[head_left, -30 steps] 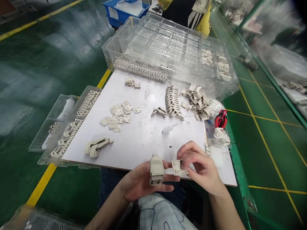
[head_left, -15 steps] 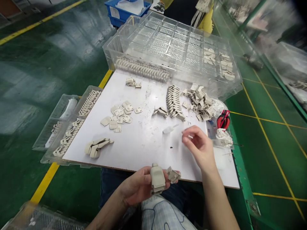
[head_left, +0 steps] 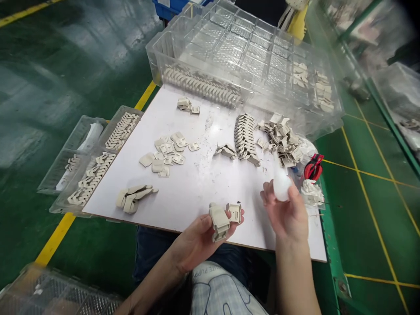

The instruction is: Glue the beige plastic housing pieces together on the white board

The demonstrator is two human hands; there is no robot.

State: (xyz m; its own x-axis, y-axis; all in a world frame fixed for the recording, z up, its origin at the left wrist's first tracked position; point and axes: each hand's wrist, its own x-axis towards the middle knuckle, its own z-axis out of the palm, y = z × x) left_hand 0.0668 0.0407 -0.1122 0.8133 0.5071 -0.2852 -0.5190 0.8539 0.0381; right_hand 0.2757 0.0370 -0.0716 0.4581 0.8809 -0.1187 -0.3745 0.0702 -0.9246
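Beige plastic parts up front: the left hand (head_left: 200, 238) grips a long clip (head_left: 218, 222) and a small square plate (head_left: 234, 212) together, fingers closed round both, just over the near edge of the white surface (head_left: 197, 188). To the right, the right hand (head_left: 288, 214) curls around a small white bottle (head_left: 281, 186), held upright above the surface.
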